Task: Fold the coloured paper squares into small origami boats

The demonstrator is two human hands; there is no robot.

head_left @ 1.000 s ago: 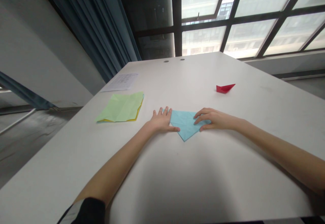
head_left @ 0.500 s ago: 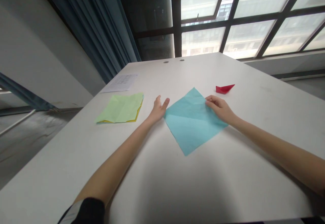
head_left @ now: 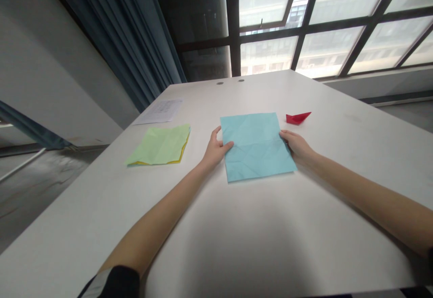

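A square sheet of light-blue paper (head_left: 257,153) with a faint crease across its middle is held between both hands, just over the table. My left hand (head_left: 216,147) grips its left edge, the thumb on top and the other fingers at or behind the edge. At the right edge my right hand (head_left: 297,147) pinches the paper, its fingertips partly hidden. Beyond that hand lies a small red folded paper boat (head_left: 298,118), apart from the sheet.
A stack of paper (head_left: 160,145), green on top with yellow below, lies on the white table (head_left: 216,235) at left. Behind it is a printed sheet (head_left: 160,111). A blue curtain (head_left: 125,27) hangs at the back left, and windows (head_left: 270,54) stand beyond the table.
The light-blue sheet has turned from a diamond position to nearly square-on. My left hand has closed on its left edge, and my right hand has shifted slightly to the right edge.
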